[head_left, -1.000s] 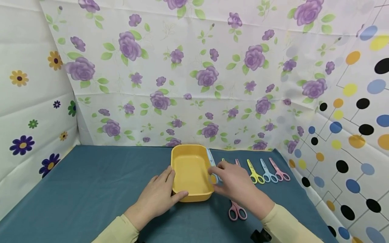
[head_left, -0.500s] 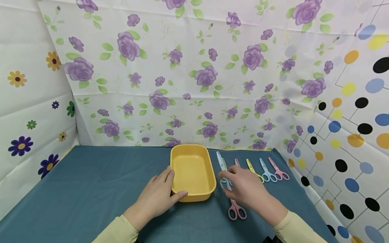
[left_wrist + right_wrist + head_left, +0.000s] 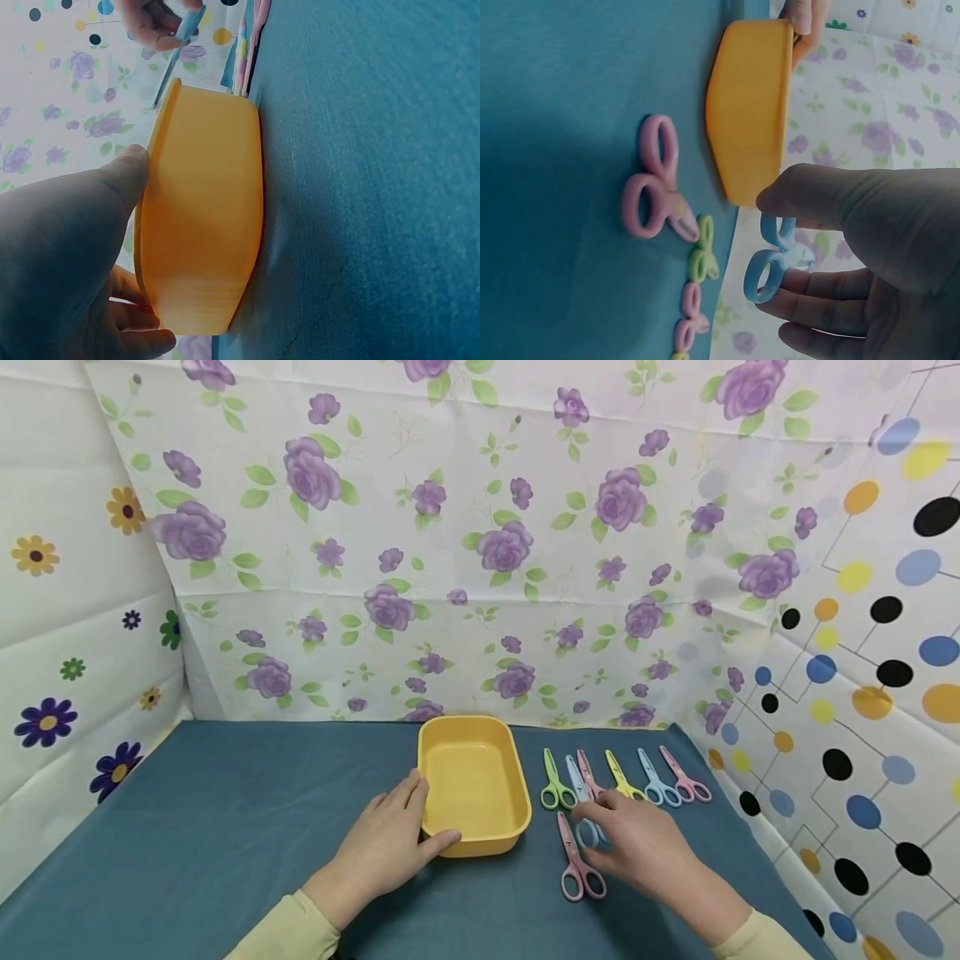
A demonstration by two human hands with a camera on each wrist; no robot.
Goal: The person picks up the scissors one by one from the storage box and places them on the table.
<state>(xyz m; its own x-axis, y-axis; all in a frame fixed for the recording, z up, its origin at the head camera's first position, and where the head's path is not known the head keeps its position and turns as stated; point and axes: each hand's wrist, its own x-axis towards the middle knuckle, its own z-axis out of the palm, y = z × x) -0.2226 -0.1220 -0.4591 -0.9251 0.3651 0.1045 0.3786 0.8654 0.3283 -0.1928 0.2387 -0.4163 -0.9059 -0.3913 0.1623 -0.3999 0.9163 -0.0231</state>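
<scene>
Light blue scissors (image 3: 589,835) hang in my right hand (image 3: 647,837), pinched by their finger loops, blades pointing away. In the right wrist view the loops of the blue scissors (image 3: 769,262) show between thumb and fingers. Flat on the cloth just left of this hand lie pink scissors (image 3: 574,864). Along the near left corner of a yellow plastic tray (image 3: 472,789), my left hand (image 3: 386,843) rests with its fingers against the side and its thumb on the near rim. The left wrist view shows the tray's outer wall (image 3: 202,202) standing on the cloth.
To the tray's right is a row of scissors: green scissors (image 3: 557,785), pink scissors (image 3: 587,772), yellow scissors (image 3: 621,777), blue scissors (image 3: 658,785) and pink scissors (image 3: 686,781). A dark blue cloth (image 3: 262,810) covers the table. Patterned sheets (image 3: 450,527) enclose the back and sides.
My right hand has carried the blue scissors from the tray's right rim rightward and nearer, uncovering the green scissors. My left hand stays at the tray.
</scene>
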